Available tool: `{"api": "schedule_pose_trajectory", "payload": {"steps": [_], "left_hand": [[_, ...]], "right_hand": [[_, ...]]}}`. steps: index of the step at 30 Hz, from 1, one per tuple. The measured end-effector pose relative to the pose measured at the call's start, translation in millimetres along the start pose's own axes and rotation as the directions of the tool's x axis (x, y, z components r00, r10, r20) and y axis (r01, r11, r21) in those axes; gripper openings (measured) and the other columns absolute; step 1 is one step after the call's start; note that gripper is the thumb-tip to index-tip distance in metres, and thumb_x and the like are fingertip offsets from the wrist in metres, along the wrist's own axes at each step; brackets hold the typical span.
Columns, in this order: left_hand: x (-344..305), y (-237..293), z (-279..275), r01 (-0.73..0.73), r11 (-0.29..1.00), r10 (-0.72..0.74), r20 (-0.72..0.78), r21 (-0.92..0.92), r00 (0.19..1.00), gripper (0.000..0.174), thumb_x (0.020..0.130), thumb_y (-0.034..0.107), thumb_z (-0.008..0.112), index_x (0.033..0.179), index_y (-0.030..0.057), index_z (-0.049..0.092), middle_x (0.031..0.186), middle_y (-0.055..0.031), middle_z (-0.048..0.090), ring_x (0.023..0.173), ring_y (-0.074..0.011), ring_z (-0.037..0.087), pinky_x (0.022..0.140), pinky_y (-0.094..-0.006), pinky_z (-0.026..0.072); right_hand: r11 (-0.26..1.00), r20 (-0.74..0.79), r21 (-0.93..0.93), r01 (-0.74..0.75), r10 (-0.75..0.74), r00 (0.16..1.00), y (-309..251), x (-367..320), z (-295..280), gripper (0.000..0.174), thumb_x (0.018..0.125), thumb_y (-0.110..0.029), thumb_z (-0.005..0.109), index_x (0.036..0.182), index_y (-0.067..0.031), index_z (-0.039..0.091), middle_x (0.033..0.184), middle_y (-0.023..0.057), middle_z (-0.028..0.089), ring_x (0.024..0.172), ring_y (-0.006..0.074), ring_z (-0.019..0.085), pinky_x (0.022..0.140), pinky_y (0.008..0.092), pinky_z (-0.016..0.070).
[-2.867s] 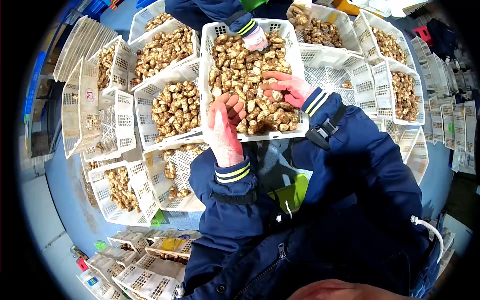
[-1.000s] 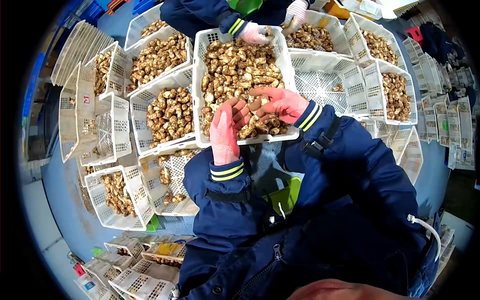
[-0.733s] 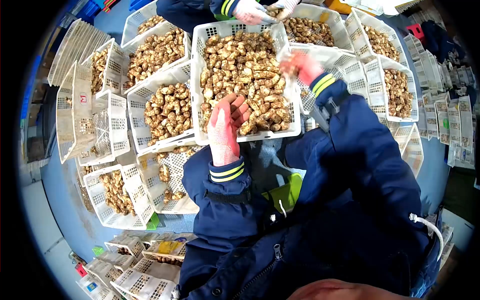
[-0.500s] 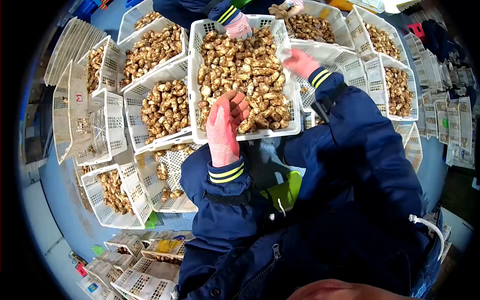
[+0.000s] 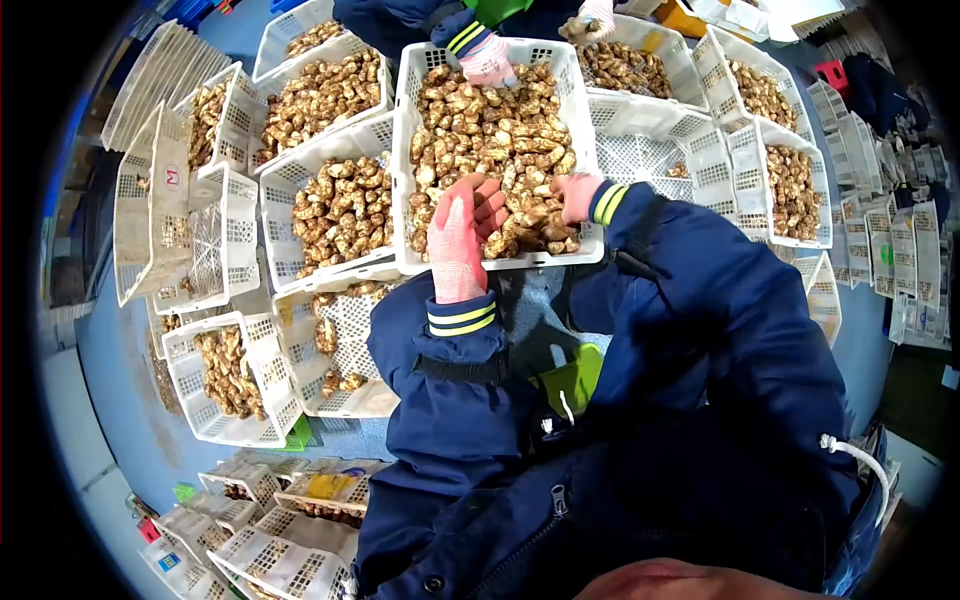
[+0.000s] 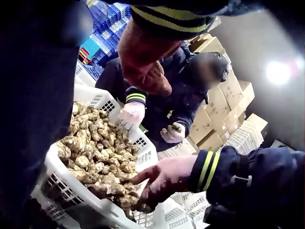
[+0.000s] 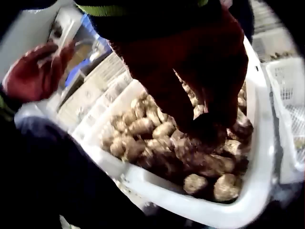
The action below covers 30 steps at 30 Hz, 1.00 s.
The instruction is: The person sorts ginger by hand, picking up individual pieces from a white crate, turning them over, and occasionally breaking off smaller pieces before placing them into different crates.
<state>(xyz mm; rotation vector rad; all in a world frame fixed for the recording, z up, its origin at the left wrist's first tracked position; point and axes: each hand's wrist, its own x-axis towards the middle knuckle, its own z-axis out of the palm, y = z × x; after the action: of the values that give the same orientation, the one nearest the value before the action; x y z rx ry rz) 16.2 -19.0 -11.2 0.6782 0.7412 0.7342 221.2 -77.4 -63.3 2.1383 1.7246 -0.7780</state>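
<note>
My right hand (image 5: 578, 195) has come back from over the side crate (image 5: 640, 150) and dropped into the near right corner of the crate (image 5: 405, 150); my left hand (image 5: 458, 240) has barely shifted from the near rim. The right fingertips (image 6: 143, 183) are pushed down among the mushrooms (image 5: 490, 130); the right wrist view shows fingers and thumb pointing into the heap, close together, but I cannot tell whether they have closed on one. The left hand hangs just above the pile, fingers loosely bent and side by side, with nothing in them that I can see. The mushrooms lie heaped in the crate straight in front of me, its near rim against my lap; both my hands are at that near end.

As I judge it, the sorting is at an early or middle stage; the crate is heaped almost to the rim, while the side crate, touching it on the right, holds only a few pieces on its mesh floor. The other crates (image 5: 340, 210) on the left are part filled, some well filled; a great deal is left to pick through. Another person's gloved hand (image 5: 488, 65) is in the far end of the same heap.
</note>
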Motion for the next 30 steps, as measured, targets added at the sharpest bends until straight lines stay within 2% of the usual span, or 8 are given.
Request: {"api": "schedule_pose_trajectory", "payload": {"steps": [1,2,4,6,10,21,26,30], "left_hand": [[0,0,-1,-0.011,1.000,0.011,0.010,-0.029,1.000,0.039,0.089,0.027,0.047,0.115,-0.0017,0.046,0.104,-0.0153,0.057,0.087,-0.0206,0.057,0.074,-0.0319,0.0490],[1,-1,1,-0.018,0.999,0.019,0.014,-0.033,1.000,0.039,0.089,0.027,0.047,0.115,-0.0017,0.046,0.104,-0.0153,0.057,0.087,-0.0206,0.057,0.074,-0.0319,0.0490],[7,-9,1,0.000,0.998,0.003,-0.047,0.066,0.999,0.038,0.088,0.025,0.050,0.115,-0.0009,0.046,0.103,-0.0123,0.056,0.085,-0.0187,0.057,0.072,-0.0283,0.0492],[11,-21,-1,0.065,0.979,-0.065,-0.009,0.191,0.998,0.037,0.087,0.022,0.051,0.119,0.0040,0.045,0.101,-0.0052,0.053,0.082,-0.0155,0.054,0.071,-0.0265,0.0491],[3,-22,5,0.227,0.950,-0.250,0.087,0.214,0.964,0.037,0.087,0.017,0.050,0.120,0.0027,0.044,0.098,-0.0048,0.055,0.084,-0.0148,0.055,0.070,-0.0310,0.0506],[9,-23,6,0.015,0.984,-0.033,0.099,0.176,0.995,0.029,0.085,0.012,0.054,0.110,-0.0019,0.051,0.091,-0.0065,0.056,0.070,-0.0119,0.055,0.062,-0.0225,0.0478],[10,-18,3,-0.070,0.997,0.073,-0.058,0.044,0.996,0.029,0.089,0.021,0.047,0.106,-0.0010,0.052,0.095,-0.0103,0.057,0.080,-0.0175,0.057,0.064,-0.0274,0.0504],[9,-14,5,-0.080,0.996,0.083,-0.061,0.048,0.995,0.029,0.090,0.021,0.047,0.107,-0.0015,0.051,0.096,-0.0101,0.057,0.081,-0.0174,0.057,0.067,-0.0276,0.0505]], "right_hand": [[0.909,0.037,0.417,0.002,-0.019,0.999,6,-17,-23,0.057,0.064,-0.020,0.064,0.113,0.0062,0.050,0.094,0.0165,0.061,0.084,0.0233,0.059,0.071,0.0292,0.0470],[0.597,0.035,0.800,0.050,-0.129,0.991,22,-18,-16,0.062,0.066,-0.014,0.063,0.121,0.0060,0.043,0.092,0.0137,0.060,0.079,0.0163,0.057,0.069,0.0248,0.0448],[-0.021,-0.105,0.994,0.103,-0.245,0.964,26,-38,-17,0.064,0.068,-0.008,0.062,0.125,0.0047,0.037,0.091,0.0093,0.059,0.077,0.0119,0.053,0.070,0.0223,0.0426],[-0.200,-0.137,0.976,0.081,-0.283,0.949,17,-51,-20,0.064,0.070,-0.007,0.063,0.127,0.0034,0.035,0.096,0.0078,0.058,0.081,0.0124,0.053,0.074,0.0226,0.0419],[-0.117,-0.158,0.984,0.133,-0.250,0.955,-11,-56,-29,0.057,0.074,-0.006,0.060,0.126,0.0016,0.038,0.101,0.0075,0.057,0.086,0.0112,0.053,0.076,0.0223,0.0418],[0.086,-0.369,0.914,0.396,-0.226,0.901,-35,-48,-23,0.054,0.075,-0.003,0.056,0.125,0.0000,0.039,0.113,0.0084,0.051,0.103,0.0165,0.050,0.086,0.0258,0.0406],[-0.548,-0.375,0.818,0.172,-0.284,0.882,-14,-44,-13,0.056,0.075,-0.002,0.052,0.128,0.0041,0.034,0.107,0.0103,0.055,0.099,0.0189,0.054,0.090,0.0273,0.0402],[-0.588,-0.328,0.799,0.124,-0.253,0.910,-12,-44,-13,0.054,0.076,0.001,0.050,0.128,0.0041,0.033,0.106,0.0097,0.055,0.095,0.0183,0.056,0.088,0.0279,0.0416]]}}
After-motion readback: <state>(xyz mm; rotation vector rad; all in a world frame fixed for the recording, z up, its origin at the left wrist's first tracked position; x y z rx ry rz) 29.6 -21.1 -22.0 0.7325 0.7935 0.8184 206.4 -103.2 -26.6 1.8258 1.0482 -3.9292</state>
